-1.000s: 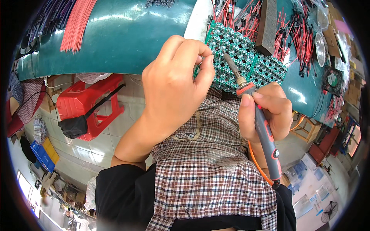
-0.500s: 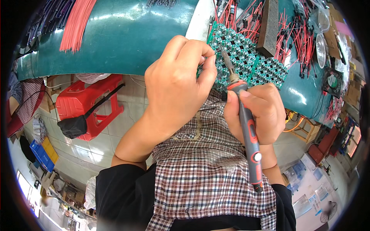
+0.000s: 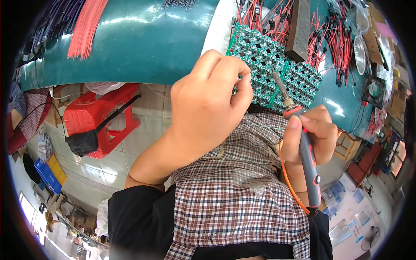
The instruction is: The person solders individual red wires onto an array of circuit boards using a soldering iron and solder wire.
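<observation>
My right hand [image 3: 323,130] is wrapped round the grey and red handle of a soldering iron [image 3: 309,167]. Its metal tip points up and left over a panel of green circuit boards [image 3: 255,54], crowded with small silvery parts. Whether the tip touches the panel I cannot tell. My left hand [image 3: 208,97] is closed in a pinch at the panel's left edge, thumb against forefinger. Whatever is between those fingertips is too small to make out. From the iron's lower end an orange cord [image 3: 289,182] curves up beside my right wrist.
A dark rectangular bar [image 3: 299,32] lies at the panel's far edge. Behind and right of it are bundles of red and black wires [image 3: 340,52]. Long red wires [image 3: 86,30] hang at the far left of the green table [image 3: 143,52]. A red stool [image 3: 93,119] stands below, left.
The soldering iron has moved right and slightly nearer in my right hand, its tip shifting right across the panel. My left hand has moved slightly right and nearer, still pinched.
</observation>
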Demonstrator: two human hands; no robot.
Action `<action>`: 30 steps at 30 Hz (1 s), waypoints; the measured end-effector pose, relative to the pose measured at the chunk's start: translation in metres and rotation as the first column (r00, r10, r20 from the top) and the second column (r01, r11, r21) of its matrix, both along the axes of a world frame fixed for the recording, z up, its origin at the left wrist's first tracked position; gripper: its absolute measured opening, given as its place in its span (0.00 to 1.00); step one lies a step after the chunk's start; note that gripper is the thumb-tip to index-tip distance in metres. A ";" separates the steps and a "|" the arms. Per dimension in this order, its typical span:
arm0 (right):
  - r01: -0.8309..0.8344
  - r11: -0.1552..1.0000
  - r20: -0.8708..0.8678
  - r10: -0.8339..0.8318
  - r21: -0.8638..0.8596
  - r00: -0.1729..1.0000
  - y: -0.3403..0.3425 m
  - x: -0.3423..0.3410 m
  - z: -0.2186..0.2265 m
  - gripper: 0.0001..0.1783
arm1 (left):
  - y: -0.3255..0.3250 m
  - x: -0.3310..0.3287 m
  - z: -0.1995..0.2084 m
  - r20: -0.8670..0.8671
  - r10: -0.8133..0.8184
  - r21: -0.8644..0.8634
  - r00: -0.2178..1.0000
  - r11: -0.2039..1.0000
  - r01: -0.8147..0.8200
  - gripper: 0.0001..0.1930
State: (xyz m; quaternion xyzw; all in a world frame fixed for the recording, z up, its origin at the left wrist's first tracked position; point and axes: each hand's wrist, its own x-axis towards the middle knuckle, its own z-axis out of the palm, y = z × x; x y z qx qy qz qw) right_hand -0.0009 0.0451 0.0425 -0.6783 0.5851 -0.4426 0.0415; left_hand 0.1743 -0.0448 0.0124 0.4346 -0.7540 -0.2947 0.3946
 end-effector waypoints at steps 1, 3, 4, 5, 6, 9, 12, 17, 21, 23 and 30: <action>0.004 1.000 0.000 -0.004 0.000 1.000 0.001 0.000 -0.002 0.16 | 0.000 -0.002 0.000 0.000 -0.004 0.000 1.000 1.000 0.004 0.06; -0.011 1.000 0.012 0.012 -0.019 1.000 0.002 0.000 -0.006 0.16 | 0.000 -0.005 0.001 0.028 -0.019 0.005 0.999 1.000 0.018 0.06; -0.007 1.000 0.014 0.008 -0.017 1.000 0.000 0.000 -0.007 0.16 | 0.000 -0.006 0.000 0.030 -0.023 0.007 0.999 1.000 0.022 0.06; -0.019 1.000 0.015 0.019 -0.023 1.000 -0.002 0.000 -0.009 0.16 | -0.001 -0.008 -0.001 0.038 -0.015 0.005 0.999 1.000 0.015 0.06; -0.031 0.999 0.015 0.031 -0.030 0.999 -0.003 -0.001 -0.010 0.16 | -0.002 -0.009 -0.002 0.046 -0.008 0.002 0.999 1.000 0.008 0.06; -0.021 1.000 0.013 0.021 -0.021 1.000 -0.002 -0.001 -0.012 0.16 | -0.001 -0.011 -0.002 0.035 -0.012 -0.002 0.999 1.000 0.013 0.06; -0.020 1.000 0.021 0.020 -0.017 1.000 -0.002 -0.001 -0.014 0.16 | -0.001 -0.013 -0.001 0.044 -0.017 0.003 0.999 1.000 0.017 0.06; -0.024 1.000 0.049 0.025 -0.020 0.998 -0.003 -0.002 -0.017 0.17 | -0.001 -0.014 -0.002 0.052 -0.010 0.005 0.999 1.000 0.010 0.06; -0.027 0.999 0.043 0.028 -0.033 0.999 -0.001 -0.002 -0.023 0.18 | -0.002 -0.014 -0.002 0.059 -0.017 0.002 0.998 1.000 0.017 0.06; -0.023 0.999 0.031 0.024 -0.030 0.999 0.001 -0.001 -0.025 0.19 | -0.002 -0.015 -0.002 0.056 -0.016 0.004 0.998 1.000 0.015 0.06; -0.032 0.999 -0.021 0.032 -0.001 0.999 0.001 0.000 -0.021 0.20 | -0.002 -0.014 -0.001 0.087 -0.009 0.009 0.996 1.000 0.008 0.06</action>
